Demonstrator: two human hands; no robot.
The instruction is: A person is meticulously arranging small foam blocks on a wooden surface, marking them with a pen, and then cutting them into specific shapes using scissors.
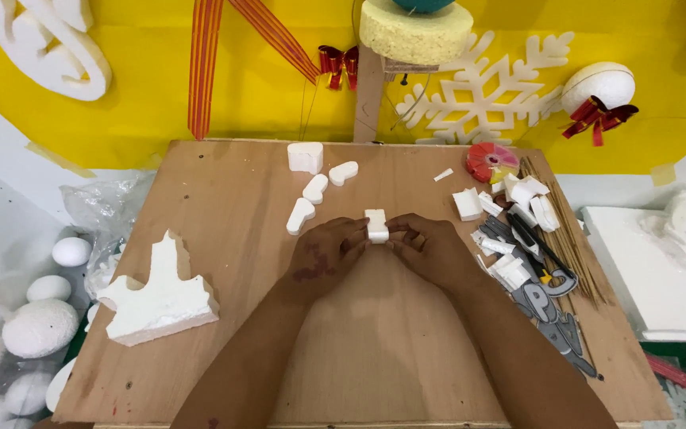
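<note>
Right now both hands meet mid-board, left hand point(329, 250) and right hand point(426, 248) pinching a small white foam block point(376, 226) between their curled fingertips.

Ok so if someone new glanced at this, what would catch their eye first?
Probably the two hands meeting mid-board, the left hand and right hand pinching a small white foam piece between them. Next, the big jagged foam offcut lying at the left edge of the plywood board. Behind it all, the bright yellow backdrop carries a white foam snowflake at upper right.
</note>
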